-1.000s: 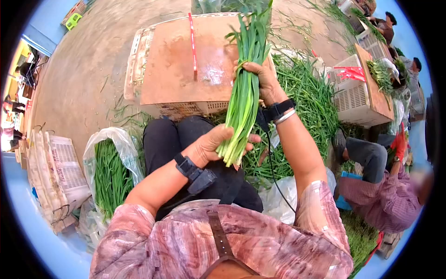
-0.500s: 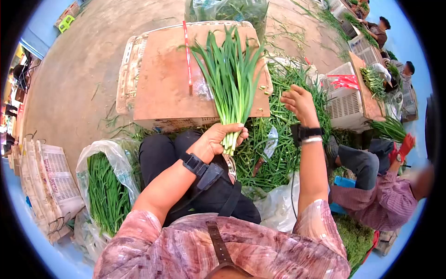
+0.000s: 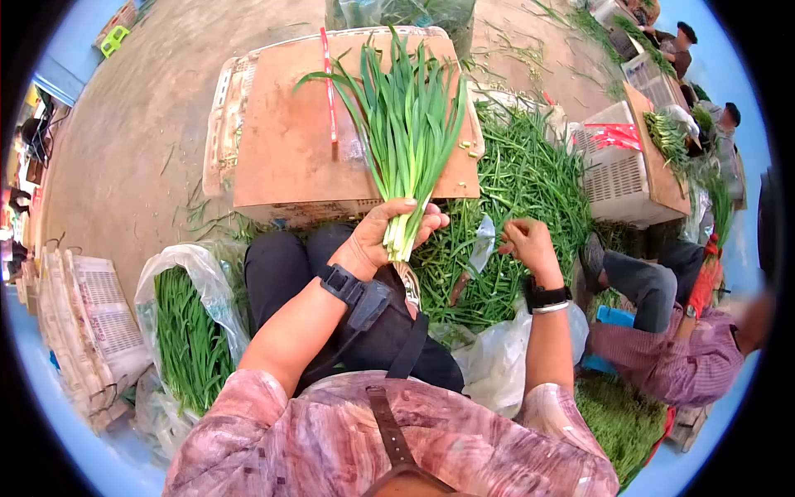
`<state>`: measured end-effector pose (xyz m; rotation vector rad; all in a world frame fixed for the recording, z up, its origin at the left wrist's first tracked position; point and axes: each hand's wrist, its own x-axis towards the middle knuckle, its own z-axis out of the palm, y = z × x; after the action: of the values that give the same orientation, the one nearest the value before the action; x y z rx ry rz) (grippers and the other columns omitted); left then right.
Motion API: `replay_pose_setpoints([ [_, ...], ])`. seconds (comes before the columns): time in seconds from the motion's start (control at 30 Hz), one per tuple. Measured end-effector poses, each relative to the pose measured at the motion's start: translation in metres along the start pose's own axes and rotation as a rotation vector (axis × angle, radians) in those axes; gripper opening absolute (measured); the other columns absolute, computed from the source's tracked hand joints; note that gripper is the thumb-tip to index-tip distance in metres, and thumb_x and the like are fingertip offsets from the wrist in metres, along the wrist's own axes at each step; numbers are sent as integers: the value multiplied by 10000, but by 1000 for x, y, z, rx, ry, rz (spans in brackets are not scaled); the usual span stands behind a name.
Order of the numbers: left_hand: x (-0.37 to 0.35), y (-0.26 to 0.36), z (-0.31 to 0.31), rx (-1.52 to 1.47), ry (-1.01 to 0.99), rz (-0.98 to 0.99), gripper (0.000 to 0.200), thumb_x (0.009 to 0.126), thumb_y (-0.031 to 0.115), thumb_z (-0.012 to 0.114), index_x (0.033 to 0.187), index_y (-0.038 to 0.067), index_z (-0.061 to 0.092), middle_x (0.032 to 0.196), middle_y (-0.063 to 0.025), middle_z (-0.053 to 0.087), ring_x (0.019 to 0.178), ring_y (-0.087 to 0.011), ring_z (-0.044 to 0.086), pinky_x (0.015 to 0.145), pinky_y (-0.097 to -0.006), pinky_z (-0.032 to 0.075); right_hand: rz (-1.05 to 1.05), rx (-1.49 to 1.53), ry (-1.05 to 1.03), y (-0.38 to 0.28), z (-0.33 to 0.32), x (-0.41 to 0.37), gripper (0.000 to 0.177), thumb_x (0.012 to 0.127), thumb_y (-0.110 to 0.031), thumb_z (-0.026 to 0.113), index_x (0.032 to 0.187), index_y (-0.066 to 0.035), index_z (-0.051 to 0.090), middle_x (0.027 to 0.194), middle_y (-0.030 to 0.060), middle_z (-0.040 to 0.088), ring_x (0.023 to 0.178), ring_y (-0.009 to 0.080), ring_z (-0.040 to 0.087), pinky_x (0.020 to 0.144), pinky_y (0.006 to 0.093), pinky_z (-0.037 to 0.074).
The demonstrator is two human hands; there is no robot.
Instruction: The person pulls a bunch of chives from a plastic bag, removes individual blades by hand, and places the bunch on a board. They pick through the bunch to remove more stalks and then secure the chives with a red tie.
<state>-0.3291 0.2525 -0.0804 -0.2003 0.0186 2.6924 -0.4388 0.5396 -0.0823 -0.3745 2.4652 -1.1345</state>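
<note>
My left hand (image 3: 389,232) is wrapped round the pale lower stems of a bunch of garlic chives (image 3: 406,124). The dark green leaves fan out over the brown board (image 3: 281,141), and the cut ends stick out below my fingers. My right hand (image 3: 530,246) hovers over the heap of loose greens (image 3: 530,182), its fingers curled together; whether they pinch anything is hidden. Just left of it, what looks like a knife (image 3: 482,248) with a brown handle lies on the greens. A red-and-white strip (image 3: 330,91) rests lengthwise on the board.
A clear bag (image 3: 240,290) full of greens stands at my left beside stacked white crates (image 3: 103,315). Another bag (image 3: 397,12) sits beyond the board. At right, a co-worker in red gloves (image 3: 709,277) sits near a crate (image 3: 609,174) topped with a board.
My right hand has come down and closer to my body, and its fingers have curled in. The left hand and its bunch have shifted slightly, with the leaves spreading further left.
</note>
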Motion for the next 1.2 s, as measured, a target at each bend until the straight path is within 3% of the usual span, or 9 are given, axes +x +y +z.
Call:
replay_pose_setpoints([
  [0.03,0,-2,1,-11,21,-1,402,862,96,564,1151,-159,449,1091,-310,565,948,-284,654,759,-349,597,97,317,-46,-35,4,-4,231,854,-158,612,946,53,629,785,128,657,654,221,661,561,307,519],
  [0.1,3,-5,3,-32,58,-1,417,863,101,561,1167,-160,445,1102,-315,560,960,-303,648,773,-368,592,47,412,-42,-81,19,-10,185,886,-107,571,944,65,613,748,83,629,582,126,609,523,229,483],
  [0.17,9,-5,-12,9,94,-19,401,871,137,581,1179,-103,487,1072,-249,590,912,-281,653,765,-369,588,3,468,-76,-99,36,-5,203,881,-156,594,901,46,605,701,61,606,521,101,547,472,225,439],
  [0.37,16,-15,-28,122,223,15,248,853,96,641,1075,9,574,874,-115,629,782,-202,646,654,-292,577,-3,467,-144,-102,71,22,253,852,-159,626,666,11,603,541,2,529,459,83,458,432,247,352],
  [0.67,13,-11,-34,305,258,-2,293,808,21,648,1090,-5,572,940,-124,646,755,-173,637,647,-275,559,72,576,-83,-100,76,19,278,856,-113,594,595,-38,534,525,6,511,435,75,424,410,248,307],
  [0.87,10,-13,-26,313,227,10,321,811,9,625,1122,-28,554,961,-139,647,788,-188,650,678,-272,564,227,687,-150,-94,77,19,189,861,-106,584,696,-18,554,558,20,540,453,89,463,418,225,338],
  [1.0,11,-14,-21,267,225,34,336,813,27,628,1130,-48,543,1010,-148,647,929,-251,652,756,-310,577,5,738,23,-97,79,3,162,872,-80,559,750,27,552,633,51,582,505,102,520,464,220,404],
  [1.13,15,-14,-24,202,239,8,290,824,39,635,1095,-41,571,974,-136,665,896,-254,658,745,-364,581,-6,761,-5,-99,63,-5,108,887,-114,563,820,-29,568,825,78,676,616,94,606,490,195,382],
  [1.2,15,-19,-18,188,212,39,313,823,79,650,1106,-29,575,1043,-130,647,990,-262,626,784,-371,570,10,806,-26,-95,64,-6,101,887,-120,564,836,-34,569,825,75,677,618,96,610,494,192,387],
])
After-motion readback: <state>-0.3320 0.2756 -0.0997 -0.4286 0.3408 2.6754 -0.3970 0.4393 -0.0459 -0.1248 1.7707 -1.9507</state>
